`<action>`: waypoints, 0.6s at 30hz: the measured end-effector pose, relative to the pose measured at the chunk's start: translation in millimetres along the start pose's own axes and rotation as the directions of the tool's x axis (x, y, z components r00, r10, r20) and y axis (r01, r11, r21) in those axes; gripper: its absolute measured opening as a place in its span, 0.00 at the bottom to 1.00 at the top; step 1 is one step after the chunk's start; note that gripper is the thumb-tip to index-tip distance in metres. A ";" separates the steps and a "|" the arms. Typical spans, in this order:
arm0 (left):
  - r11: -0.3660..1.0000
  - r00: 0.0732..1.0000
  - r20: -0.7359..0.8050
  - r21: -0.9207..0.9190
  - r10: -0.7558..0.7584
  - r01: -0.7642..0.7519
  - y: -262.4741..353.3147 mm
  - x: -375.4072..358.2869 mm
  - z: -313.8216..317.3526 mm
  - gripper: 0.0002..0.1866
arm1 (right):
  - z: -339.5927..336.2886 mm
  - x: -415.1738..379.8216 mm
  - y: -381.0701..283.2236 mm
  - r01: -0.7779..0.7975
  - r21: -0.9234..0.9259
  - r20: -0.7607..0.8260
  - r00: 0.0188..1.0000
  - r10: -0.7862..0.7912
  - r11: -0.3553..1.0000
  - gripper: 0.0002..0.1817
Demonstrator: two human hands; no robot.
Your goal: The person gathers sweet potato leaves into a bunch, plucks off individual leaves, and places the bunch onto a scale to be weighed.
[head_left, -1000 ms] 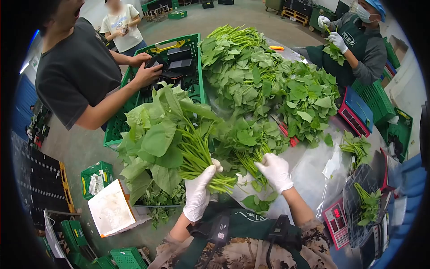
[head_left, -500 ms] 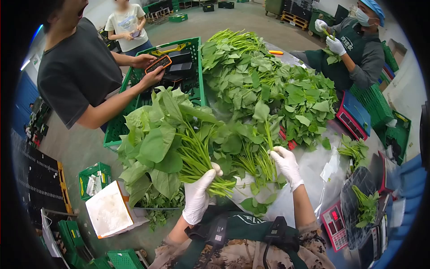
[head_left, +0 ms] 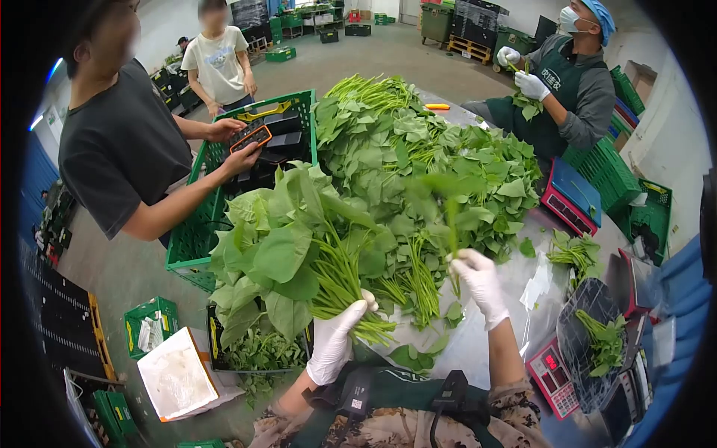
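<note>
My left hand (head_left: pixel 337 337), in a white glove, is closed around the stems of a large bunch of leafy greens (head_left: pixel 287 250). Its broad leaves fan out up and to the left, and the cut stem ends point right. In my gloved right hand (head_left: pixel 482 290), a single leafy stem (head_left: pixel 452 224) is pinched between thumb and fingers; its leaf is blurred by motion. Between the hands, more loose stems (head_left: pixel 422 287) lie on the metal table (head_left: pixel 478 351). A big heap of the same greens (head_left: pixel 426 149) covers the table beyond them.
At left, a person holds an orange-edged device (head_left: pixel 250 137) over a green crate (head_left: pixel 187 250). A masked co-worker (head_left: pixel 571 89) handles greens across the table. Scales (head_left: pixel 553 377) stand on the right, one bearing a small bunch (head_left: pixel 601 340). Below left are a black crate of greens (head_left: pixel 261 351) and a white box (head_left: pixel 175 373).
The view has shifted slightly. My right hand still pinches a stem, whose leaf now blurs with motion. The bunch stays in my left hand. The person at left has turned their head.
</note>
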State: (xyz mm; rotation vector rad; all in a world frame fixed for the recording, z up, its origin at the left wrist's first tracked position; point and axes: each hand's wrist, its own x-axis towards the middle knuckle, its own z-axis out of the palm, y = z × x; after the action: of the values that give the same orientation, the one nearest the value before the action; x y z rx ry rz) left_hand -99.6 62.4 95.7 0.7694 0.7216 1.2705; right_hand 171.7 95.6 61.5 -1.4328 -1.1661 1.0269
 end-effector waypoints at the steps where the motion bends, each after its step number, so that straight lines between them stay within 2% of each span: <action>1: 1.000 1.000 0.006 -0.005 -0.004 0.004 0.2 -0.3 0.5 0.09 | 0.3 1.5 -0.2 -0.080 -0.102 -0.004 0.997 0.080 0.992 0.11; 4: 1.000 1.000 0.010 -0.003 -0.013 0.013 0.3 0.5 -0.6 0.09 | 1.1 -6.6 -15.5 -0.113 0.152 -0.028 0.992 0.119 0.982 0.11; 5: 1.000 1.000 0.007 0.004 -0.016 0.016 -0.6 0.7 -1.3 0.10 | 3.7 -8.7 -18.7 -0.056 0.207 -0.027 0.998 0.063 0.977 0.11; 9: 0.995 0.997 0.008 -0.054 -0.081 0.081 2.2 -0.6 5.7 0.10 | 14.2 -19.4 -29.7 0.084 0.300 -0.003 0.996 -0.087 0.950 0.11; 18: 0.992 0.990 0.071 -0.020 -0.120 0.122 -15.2 9.5 17.5 0.12 | 20.3 -42.4 -66.5 0.223 0.424 -0.036 0.973 -0.229 0.878 0.11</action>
State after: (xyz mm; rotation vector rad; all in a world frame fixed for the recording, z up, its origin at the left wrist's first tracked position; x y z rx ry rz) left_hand -75.4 68.1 92.5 0.7356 0.6851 1.1356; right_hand 134.3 61.1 125.1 -0.9211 -1.0130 1.0490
